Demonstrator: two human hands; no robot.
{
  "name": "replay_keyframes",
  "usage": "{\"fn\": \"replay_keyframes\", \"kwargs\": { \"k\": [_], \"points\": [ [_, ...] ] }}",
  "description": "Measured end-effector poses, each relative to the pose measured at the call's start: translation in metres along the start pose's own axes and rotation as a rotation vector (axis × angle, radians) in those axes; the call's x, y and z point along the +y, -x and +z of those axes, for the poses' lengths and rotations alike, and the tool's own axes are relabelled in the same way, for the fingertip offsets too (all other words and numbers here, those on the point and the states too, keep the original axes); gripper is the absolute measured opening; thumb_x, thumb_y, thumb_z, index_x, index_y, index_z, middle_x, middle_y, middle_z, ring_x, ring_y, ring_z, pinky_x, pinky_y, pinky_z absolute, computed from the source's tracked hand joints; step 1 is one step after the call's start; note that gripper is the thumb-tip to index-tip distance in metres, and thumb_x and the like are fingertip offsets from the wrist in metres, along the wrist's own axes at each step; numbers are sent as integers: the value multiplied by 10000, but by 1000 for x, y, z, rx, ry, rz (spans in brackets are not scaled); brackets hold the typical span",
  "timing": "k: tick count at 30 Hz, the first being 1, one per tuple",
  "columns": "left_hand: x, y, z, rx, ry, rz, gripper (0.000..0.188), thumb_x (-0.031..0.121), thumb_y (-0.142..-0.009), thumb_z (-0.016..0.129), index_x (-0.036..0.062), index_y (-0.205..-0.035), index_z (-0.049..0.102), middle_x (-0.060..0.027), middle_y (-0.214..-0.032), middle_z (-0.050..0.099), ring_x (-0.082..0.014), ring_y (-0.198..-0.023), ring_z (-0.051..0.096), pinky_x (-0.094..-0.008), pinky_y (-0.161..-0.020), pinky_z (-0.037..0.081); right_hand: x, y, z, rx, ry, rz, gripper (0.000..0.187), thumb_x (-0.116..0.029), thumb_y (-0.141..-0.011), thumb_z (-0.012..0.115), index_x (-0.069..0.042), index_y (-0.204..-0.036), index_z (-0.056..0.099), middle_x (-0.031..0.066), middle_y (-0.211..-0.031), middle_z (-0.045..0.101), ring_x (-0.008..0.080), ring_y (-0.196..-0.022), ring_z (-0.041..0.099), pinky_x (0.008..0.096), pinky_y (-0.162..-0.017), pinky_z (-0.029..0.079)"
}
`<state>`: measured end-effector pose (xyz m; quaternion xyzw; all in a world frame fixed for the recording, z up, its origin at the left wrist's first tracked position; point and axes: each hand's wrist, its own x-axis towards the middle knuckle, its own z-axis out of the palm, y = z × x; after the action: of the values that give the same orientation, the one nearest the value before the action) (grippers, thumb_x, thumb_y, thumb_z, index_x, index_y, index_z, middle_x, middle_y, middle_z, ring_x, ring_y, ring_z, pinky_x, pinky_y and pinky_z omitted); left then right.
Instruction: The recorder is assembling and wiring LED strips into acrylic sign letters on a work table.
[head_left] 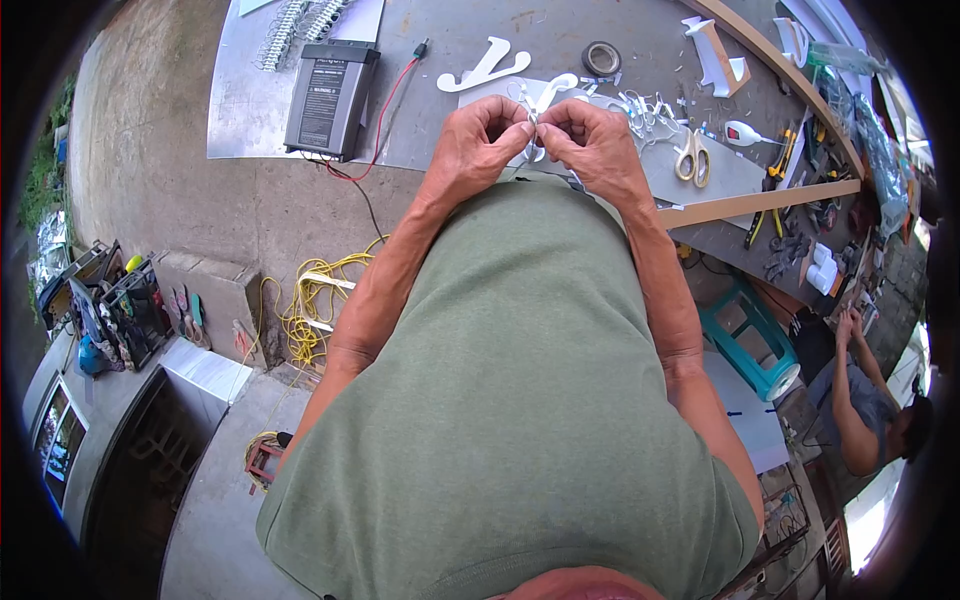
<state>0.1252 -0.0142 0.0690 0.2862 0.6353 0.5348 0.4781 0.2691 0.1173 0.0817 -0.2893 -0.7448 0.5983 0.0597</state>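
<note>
My left hand [484, 143] and my right hand [592, 146] meet at the near edge of the table, fingertips almost touching. Each pinches thin wire [533, 118] between thumb and forefinger; the exact join is too small to make out. Just beyond my fingers lies a white curved letter-shaped piece [556, 92], partly hidden by my hands. Another white letter-shaped piece [487, 68] rests farther left. To the right of my right hand are tangled white wires [652, 117] with small modules, and scissors [692, 160] with beige handles. A roll of black tape [601, 59] sits beyond.
A black power supply box [332, 100] with a red wire [385, 125] stands left on the table. Right are a white-handled tool [742, 133], wooden strips [760, 205] and pliers. Below are a teal stool [750, 335] and yellow cord [310, 305]. Another person [865, 400] works at far right.
</note>
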Motion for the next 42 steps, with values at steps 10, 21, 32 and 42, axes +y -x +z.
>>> {"fn": "replay_keyframes", "kwargs": {
  "k": [10,21,32,42],
  "points": [
    [1,-1,-3,-109,224,-69,132,173,-956,647,41,-947,642,41,-815,606,-26,-678,462,-196,-598,366,-3,0,-1,-71,-247,87,126,-111,-964,619,7,-996,645,29,-809,666,64,-669,590,205,-565,479],
    [1,0,-2,-26,228,-43,206,146,-923,708,-7,-1057,679,-30,-901,698,-75,-783,608,-212,-688,477,-3,0,-1,-38,-282,85,133,-129,-964,641,0,-987,662,29,-801,672,54,-647,572,198,-533,450],
    [4,0,-2,56,-223,77,214,177,-913,730,-25,-982,727,-78,-835,741,-100,-757,675,-237,-671,531,1,0,2,10,-129,94,132,-129,-951,662,0,-976,676,25,-785,677,54,-645,571,199,-542,452],
    [-7,-4,-2,25,28,27,244,195,-918,730,-36,-994,722,-88,-848,741,-118,-766,686,-240,-667,533,2,-3,1,19,-86,49,133,-128,-948,668,3,-965,678,33,-787,692,58,-650,581,209,-545,461]
  ]
}}
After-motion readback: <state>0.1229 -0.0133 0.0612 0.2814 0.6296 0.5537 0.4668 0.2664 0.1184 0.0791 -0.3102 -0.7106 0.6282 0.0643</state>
